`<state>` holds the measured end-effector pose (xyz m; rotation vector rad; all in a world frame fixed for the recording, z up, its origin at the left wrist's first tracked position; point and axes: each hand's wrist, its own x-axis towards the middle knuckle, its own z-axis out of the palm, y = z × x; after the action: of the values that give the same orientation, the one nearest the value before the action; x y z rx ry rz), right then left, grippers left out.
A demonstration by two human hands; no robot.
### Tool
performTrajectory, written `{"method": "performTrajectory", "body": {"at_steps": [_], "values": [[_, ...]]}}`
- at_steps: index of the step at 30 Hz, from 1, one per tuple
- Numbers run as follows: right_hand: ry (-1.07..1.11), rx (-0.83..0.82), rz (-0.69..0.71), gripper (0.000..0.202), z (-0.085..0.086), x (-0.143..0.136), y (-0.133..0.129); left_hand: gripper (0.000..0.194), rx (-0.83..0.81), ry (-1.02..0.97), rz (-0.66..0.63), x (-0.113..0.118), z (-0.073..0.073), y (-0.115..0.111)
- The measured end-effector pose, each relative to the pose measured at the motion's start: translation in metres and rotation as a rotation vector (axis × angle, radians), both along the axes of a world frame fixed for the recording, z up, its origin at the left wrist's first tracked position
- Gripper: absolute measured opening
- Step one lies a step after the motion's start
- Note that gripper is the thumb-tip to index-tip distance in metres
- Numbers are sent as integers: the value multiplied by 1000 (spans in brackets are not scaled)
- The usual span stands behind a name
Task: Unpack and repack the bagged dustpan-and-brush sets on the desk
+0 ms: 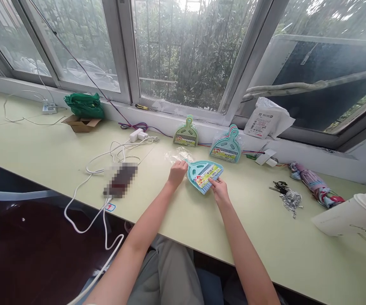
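Between my hands is a light-blue mini dustpan and brush set (pixel 203 174) with a yellow and red printed label, tilted above the table. My left hand (pixel 177 173) is closed at its narrow handle end, where clear plastic wrap (pixel 181 155) sticks out. My right hand (pixel 219 189) pinches the wide bristle edge at the lower right, thumb on top near the label. Behind it, a green dustpan set (pixel 187 134) and a blue one with pink layers (pixel 226 146) lean against the window ledge.
On the pale yellow table (pixel 157 203), white cables and a pixelated dark phone-like object (pixel 121 180) lie left. Further back are a small cardboard box (pixel 81 123) and green bag (pixel 86 105). Rightward are keys (pixel 289 197), a folded umbrella (pixel 314 184) and a white cup (pixel 348 214).
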<state>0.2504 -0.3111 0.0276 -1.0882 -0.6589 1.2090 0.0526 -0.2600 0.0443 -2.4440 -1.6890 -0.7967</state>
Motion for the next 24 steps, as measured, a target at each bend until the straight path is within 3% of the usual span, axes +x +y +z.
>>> {"method": "performTrajectory", "body": {"at_steps": [3,9,11,14,17,19,21,24], "values": [[60,-25,-14,28,-4,-1,2,36,44,-80,-89,7,0,-4],[25,34,110,35,1,1,4,32,65,-184,-202,16,5,-16],[28,67,85,37,2,2,3,31,100,-266,-132,19,9,-22],[61,98,5,38,3,2,2,64,124,-562,126,22,13,-24],[85,121,-55,41,2,2,2,80,-37,-949,306,21,10,-14],[87,141,-64,43,3,1,2,71,-304,-1171,223,18,5,-3],[76,155,-59,43,3,1,3,62,-586,-1345,-11,16,-1,6],[59,153,-46,43,3,0,3,61,-757,-1505,-321,15,-8,12]]}}
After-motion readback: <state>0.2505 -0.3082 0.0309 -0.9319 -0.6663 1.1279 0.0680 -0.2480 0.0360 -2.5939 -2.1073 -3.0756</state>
